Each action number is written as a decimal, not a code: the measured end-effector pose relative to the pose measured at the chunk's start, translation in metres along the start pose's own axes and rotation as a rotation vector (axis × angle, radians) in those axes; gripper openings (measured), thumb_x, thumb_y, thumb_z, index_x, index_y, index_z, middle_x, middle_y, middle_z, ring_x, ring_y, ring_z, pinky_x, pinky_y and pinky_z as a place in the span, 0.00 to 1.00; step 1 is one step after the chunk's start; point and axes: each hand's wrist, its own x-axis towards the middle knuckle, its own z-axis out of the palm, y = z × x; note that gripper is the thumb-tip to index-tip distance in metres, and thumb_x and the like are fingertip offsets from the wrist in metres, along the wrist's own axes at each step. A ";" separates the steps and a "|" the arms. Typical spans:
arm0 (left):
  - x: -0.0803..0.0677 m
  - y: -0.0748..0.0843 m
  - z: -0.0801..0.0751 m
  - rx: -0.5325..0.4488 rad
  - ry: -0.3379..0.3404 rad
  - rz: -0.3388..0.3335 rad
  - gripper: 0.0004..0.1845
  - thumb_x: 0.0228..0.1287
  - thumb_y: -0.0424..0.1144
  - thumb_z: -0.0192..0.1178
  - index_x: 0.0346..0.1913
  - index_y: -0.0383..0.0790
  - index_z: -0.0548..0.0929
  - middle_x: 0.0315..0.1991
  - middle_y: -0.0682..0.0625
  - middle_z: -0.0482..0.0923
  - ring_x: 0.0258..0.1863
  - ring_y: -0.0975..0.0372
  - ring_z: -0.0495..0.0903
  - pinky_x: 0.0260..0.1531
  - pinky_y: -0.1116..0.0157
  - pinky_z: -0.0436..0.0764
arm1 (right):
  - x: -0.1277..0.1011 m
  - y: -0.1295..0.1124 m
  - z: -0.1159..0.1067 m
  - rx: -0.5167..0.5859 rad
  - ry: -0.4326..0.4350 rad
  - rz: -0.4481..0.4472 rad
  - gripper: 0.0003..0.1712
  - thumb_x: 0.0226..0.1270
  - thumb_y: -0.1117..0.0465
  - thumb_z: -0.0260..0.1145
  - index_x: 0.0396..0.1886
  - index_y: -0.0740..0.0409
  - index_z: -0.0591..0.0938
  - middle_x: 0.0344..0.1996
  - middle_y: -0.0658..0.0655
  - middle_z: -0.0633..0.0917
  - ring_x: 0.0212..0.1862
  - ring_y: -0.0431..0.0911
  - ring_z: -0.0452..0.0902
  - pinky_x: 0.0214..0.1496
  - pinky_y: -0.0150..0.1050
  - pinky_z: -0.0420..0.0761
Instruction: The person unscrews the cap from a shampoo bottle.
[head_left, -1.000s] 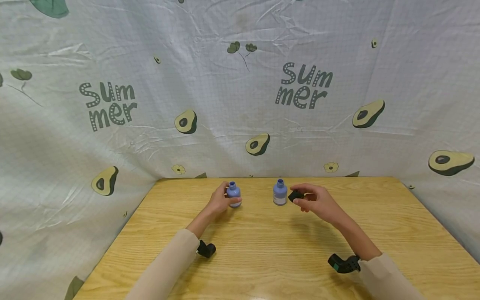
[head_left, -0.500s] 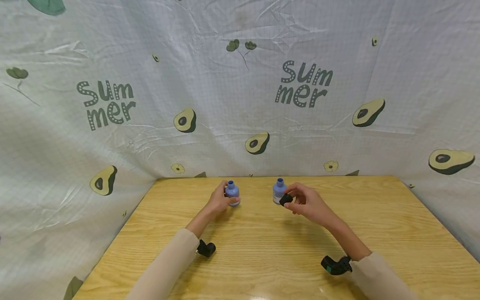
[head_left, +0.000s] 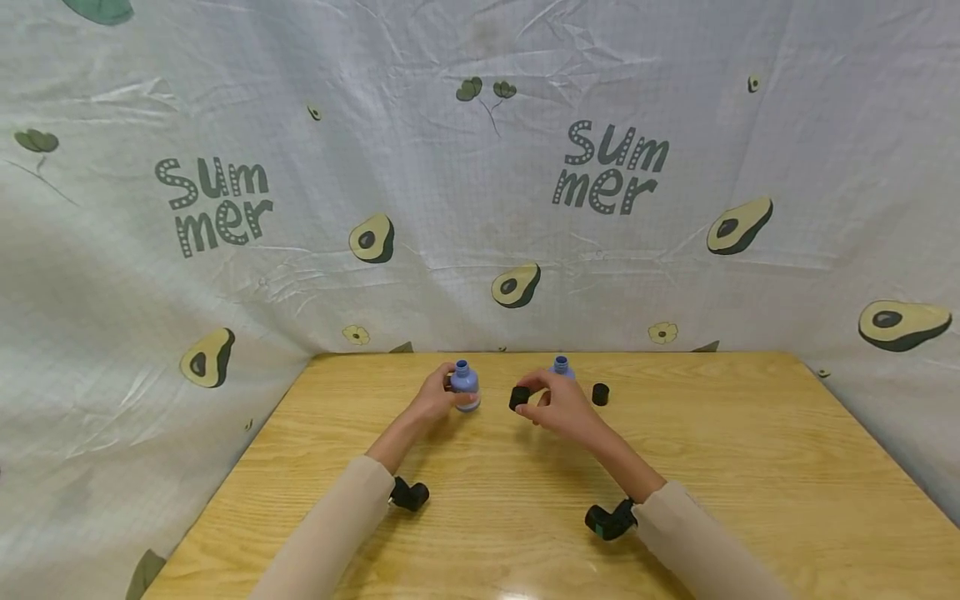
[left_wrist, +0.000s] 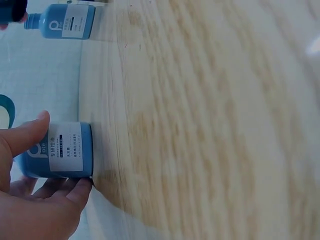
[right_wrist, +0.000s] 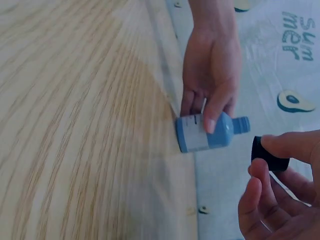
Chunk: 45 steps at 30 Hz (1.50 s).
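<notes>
My left hand [head_left: 435, 397] grips a blue bottle [head_left: 466, 382] with a white label, standing upright and uncapped on the table. In the left wrist view, the thumb and fingers wrap this labelled bottle [left_wrist: 65, 150] from both sides. A black cap [head_left: 519, 398] is pinched in my right hand [head_left: 562, 404], held above the table between the two bottles. The right wrist view has the cap [right_wrist: 270, 156] between thumb and fingers, apart from the bottle's bare neck [right_wrist: 242, 125]. Behind the right hand stands a second uncapped blue bottle [head_left: 562, 367], partly hidden.
Another black cap [head_left: 601, 394] sits on the wooden table [head_left: 495, 500], right of the second bottle. A white cloth [head_left: 442, 292] printed with avocados hangs behind the table's far edge. Each wrist carries a black camera [head_left: 611, 521].
My right hand has moved left with its cap, passing in front of the second bottle. The other cap on the table has come into view. My left hand keeps its grip on the first bottle.
</notes>
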 end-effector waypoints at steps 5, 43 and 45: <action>0.001 -0.002 -0.001 0.000 -0.005 0.003 0.32 0.67 0.32 0.69 0.71 0.34 0.69 0.70 0.31 0.72 0.71 0.40 0.71 0.71 0.42 0.69 | 0.017 -0.003 0.019 -0.015 0.074 0.080 0.19 0.63 0.62 0.76 0.53 0.57 0.84 0.46 0.59 0.87 0.26 0.44 0.78 0.28 0.36 0.77; -0.001 -0.005 -0.006 0.013 -0.029 -0.008 0.35 0.69 0.33 0.67 0.76 0.34 0.66 0.72 0.33 0.70 0.73 0.41 0.69 0.71 0.43 0.70 | 0.045 0.024 0.075 -0.165 0.266 0.303 0.20 0.57 0.62 0.79 0.50 0.60 0.87 0.45 0.59 0.91 0.52 0.55 0.85 0.59 0.53 0.81; -0.001 -0.005 -0.007 0.012 -0.030 -0.006 0.35 0.69 0.33 0.67 0.76 0.35 0.66 0.72 0.33 0.70 0.73 0.41 0.69 0.71 0.43 0.69 | 0.045 0.023 0.075 -0.167 0.259 0.310 0.21 0.58 0.62 0.79 0.51 0.60 0.87 0.45 0.59 0.91 0.53 0.55 0.85 0.60 0.53 0.81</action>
